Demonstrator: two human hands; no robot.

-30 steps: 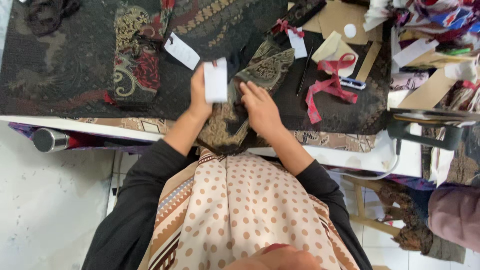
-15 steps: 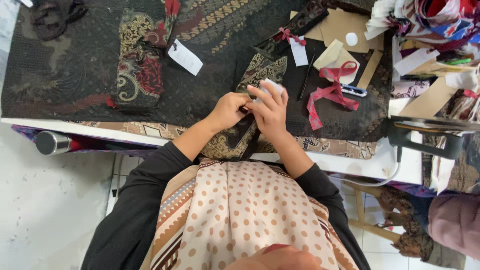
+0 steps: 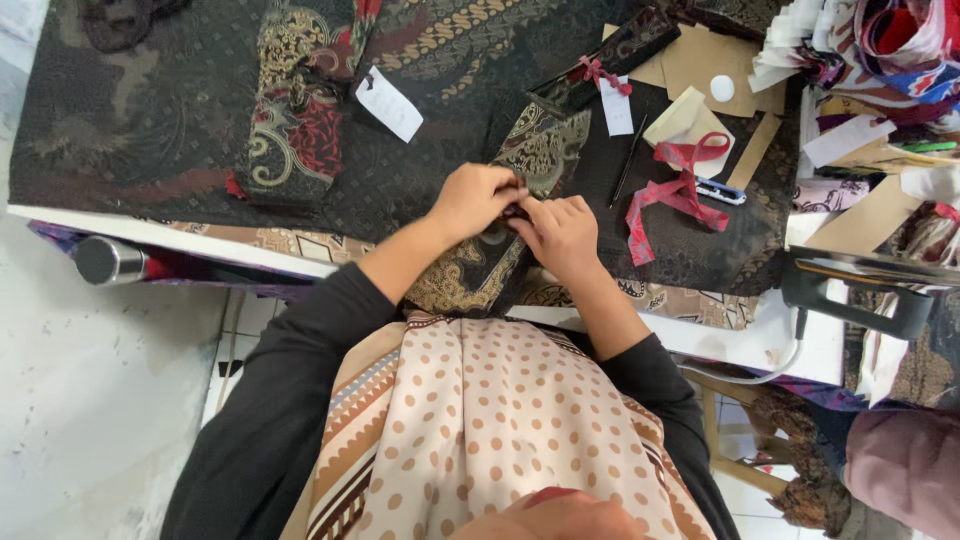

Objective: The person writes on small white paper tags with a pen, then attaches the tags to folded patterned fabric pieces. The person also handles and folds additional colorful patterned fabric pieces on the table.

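Observation:
My left hand (image 3: 472, 201) and my right hand (image 3: 560, 232) meet fingertip to fingertip on a folded strip of dark batik cloth (image 3: 520, 190) with gold and green patterns that lies across the table edge. Both hands pinch the cloth at its middle. The white card seen earlier is hidden, I cannot tell whether it sits under my fingers. A similar folded batik piece (image 3: 295, 110) with a white tag (image 3: 389, 103) lies to the left.
A red ribbon (image 3: 675, 185), a blue-and-white pen-like tool (image 3: 722, 191), cardboard pieces (image 3: 705, 60) and another tied batik piece (image 3: 605, 55) with a tag lie to the right. Stacked fabrics (image 3: 890, 40) sit far right. A metal roll end (image 3: 108, 260) juts under the table's left.
One second ago my left hand held up a white card. It came down to meet the right hand, and both now press on the cloth with the card out of sight.

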